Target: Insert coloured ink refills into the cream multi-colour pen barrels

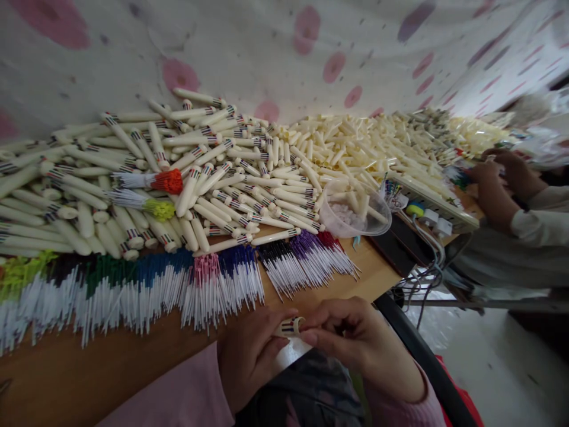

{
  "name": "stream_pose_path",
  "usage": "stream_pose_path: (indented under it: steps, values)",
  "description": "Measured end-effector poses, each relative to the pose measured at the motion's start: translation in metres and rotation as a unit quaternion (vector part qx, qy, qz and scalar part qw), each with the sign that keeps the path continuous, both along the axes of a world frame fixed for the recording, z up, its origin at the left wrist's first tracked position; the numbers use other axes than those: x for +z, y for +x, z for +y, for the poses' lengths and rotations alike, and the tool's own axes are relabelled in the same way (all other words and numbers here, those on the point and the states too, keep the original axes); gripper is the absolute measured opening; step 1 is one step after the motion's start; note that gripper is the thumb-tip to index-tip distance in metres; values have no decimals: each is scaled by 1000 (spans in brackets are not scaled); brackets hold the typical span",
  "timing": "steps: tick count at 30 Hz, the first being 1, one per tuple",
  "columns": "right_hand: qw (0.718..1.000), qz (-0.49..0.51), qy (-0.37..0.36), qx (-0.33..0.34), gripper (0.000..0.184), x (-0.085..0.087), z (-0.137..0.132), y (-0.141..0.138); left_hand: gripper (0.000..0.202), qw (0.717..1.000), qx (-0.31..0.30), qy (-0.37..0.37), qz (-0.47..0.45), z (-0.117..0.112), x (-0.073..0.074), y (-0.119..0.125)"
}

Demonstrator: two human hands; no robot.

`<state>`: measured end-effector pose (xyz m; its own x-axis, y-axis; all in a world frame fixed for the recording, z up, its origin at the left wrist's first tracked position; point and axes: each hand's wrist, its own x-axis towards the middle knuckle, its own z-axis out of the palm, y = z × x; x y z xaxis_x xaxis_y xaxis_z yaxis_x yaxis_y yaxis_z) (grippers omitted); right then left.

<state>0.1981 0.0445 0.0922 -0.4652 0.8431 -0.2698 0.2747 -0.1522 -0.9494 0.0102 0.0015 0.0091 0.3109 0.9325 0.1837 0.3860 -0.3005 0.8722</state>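
My left hand (251,356) and my right hand (355,341) meet at the near edge of the wooden table (133,356). Both are closed on a cream pen barrel (291,327) with coloured stripes at its top. The left hand wraps the barrel's body, which runs down toward my lap. The right hand's fingers pinch at the striped end. Just beyond my hands lie rows of thin refills (213,284) with coloured tips, sorted by colour.
A big heap of cream pen barrels (178,172) covers the table's far side. A clear plastic bowl (355,216) sits at the right. Red (166,181) and yellow (157,209) refill bundles lie on the heap. Another person's hands (500,175) work at far right, near a power strip (427,201).
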Motion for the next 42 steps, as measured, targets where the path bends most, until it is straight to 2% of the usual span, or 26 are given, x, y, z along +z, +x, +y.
stream_pose_path:
  steps: [7, 18, 27, 35, 42]
  values:
    - [998, -34, 40, 22, 33, 4, 3, 4, 31, 1000, -7, 1, -6, 3, 1, 0]
    - [993, -100, 42, 42, 32, 6, 6, 4, 33, 999, 9, 32, 21, 2, -1, 2]
    - [994, -102, -37, 18, 35, 3, 8, 4, 33, 998, -7, 24, 50, 3, 1, 1]
    - [995, -67, -65, 37, 40, 6, 7, 4, 33, 999, 8, 25, 29, 5, 2, 2]
    - [988, -30, -140, 54, 45, 7, 4, 8, 30, 999, 28, 24, 25, 1, 1, 3]
